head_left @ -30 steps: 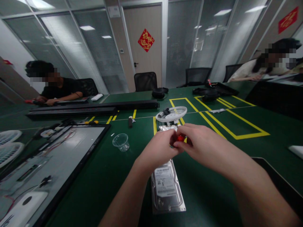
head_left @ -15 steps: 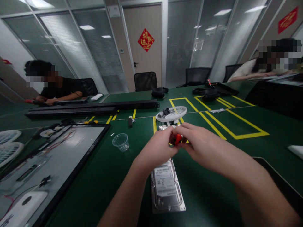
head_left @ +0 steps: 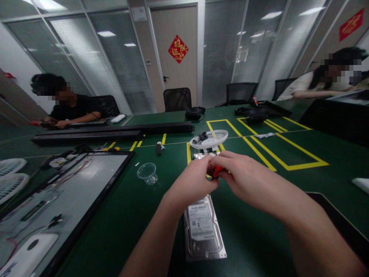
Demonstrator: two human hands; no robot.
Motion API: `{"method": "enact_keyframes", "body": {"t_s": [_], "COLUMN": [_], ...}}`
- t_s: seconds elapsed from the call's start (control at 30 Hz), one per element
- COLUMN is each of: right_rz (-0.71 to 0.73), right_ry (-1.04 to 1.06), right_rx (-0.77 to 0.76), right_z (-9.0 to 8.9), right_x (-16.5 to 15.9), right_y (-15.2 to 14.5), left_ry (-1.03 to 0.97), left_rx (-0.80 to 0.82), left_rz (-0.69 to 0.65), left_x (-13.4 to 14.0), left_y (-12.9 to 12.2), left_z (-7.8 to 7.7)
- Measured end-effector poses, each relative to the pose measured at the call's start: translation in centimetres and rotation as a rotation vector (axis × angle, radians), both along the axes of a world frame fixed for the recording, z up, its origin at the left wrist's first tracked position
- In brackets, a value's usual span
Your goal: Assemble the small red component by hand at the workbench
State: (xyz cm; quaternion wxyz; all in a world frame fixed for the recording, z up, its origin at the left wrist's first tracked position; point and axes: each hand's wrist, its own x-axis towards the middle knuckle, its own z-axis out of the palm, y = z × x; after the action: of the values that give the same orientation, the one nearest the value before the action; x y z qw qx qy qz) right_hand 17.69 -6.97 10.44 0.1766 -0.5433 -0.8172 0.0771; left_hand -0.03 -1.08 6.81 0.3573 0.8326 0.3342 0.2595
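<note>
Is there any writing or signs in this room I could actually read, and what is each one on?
Red diamond sign on the door: gold characters, too blurred to read.
Red sign on the right wall: gold characters, blurred.
White label on the hard drive: print and codes, too small to read.
Nothing else legible.

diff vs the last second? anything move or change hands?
Barely. Both hands keep pinching the small red part between their fingertips; they have drifted slightly up and away over the table, and the part looks a little turned. Nothing taken up or let go. The hard drive, plastic cup and white basket have not moved.
</note>
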Motion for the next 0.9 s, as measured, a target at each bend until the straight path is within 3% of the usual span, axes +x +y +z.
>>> {"method": "enact_keyframes", "body": {"t_s": [0.17, 0.37, 0.57, 0.77, 0.9], "right_rz": [-0.122, 0.002, -0.153, 0.012, -0.082], "right_ry": [-0.057, 0.009, -0.070, 0.026, -0.050], "right_rx": [0.017, 0.010, -0.026, 0.008, 0.005], "right_z": [-0.13, -0.23, 0.16, -0.20, -0.17], "right_x": [-0.23, 0.02, -0.36, -0.08, -0.13], "right_y": [0.20, 0.04, 0.16, 0.16, 0.31], "left_ry": [0.053, -0.020, 0.044, -0.020, 0.019], "left_rx": [-0.010, -0.013, -0.012, -0.009, -0.012], "left_rz": [-0.032, 0.003, -0.021, 0.006, -0.005], "left_x": [0.04, -0.07, 0.01, -0.13, -0.01], "left_y": [0.09, 0.09, 0.16, 0.19, 0.17], "left_z": [0.07, -0.23, -0.19, -0.24, -0.14]}}
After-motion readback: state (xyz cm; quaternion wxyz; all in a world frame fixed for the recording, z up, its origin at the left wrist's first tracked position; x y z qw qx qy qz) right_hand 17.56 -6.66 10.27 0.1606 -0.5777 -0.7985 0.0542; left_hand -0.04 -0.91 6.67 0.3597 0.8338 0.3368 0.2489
